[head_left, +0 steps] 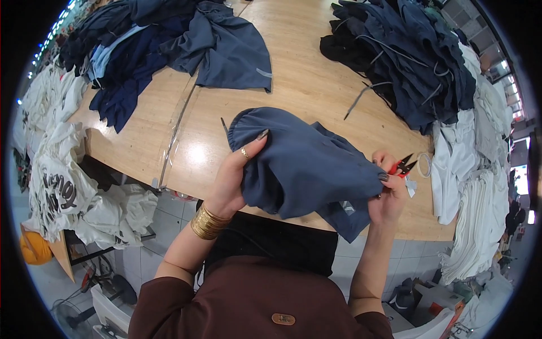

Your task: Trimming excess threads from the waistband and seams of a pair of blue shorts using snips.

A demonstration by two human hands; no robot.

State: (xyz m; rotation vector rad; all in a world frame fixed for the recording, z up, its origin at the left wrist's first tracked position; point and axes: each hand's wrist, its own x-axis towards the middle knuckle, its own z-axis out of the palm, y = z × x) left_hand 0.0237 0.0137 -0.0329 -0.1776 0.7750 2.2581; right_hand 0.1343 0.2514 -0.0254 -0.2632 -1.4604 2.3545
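A dark blue garment is held up between both hands over the near edge of the wooden table. My left hand grips its left side, thumb on top, with a ring on one finger and gold bangles on the wrist. My right hand pinches the garment's right side and also holds small red-handled thread snips, blades pointing up and right. A strip of the garment hangs down below my right hand.
A heap of dark blue garments lies at the table's far left, another pile at the far right. White garments are stacked along the right edge, more at the left. A roll of tape lies near the snips.
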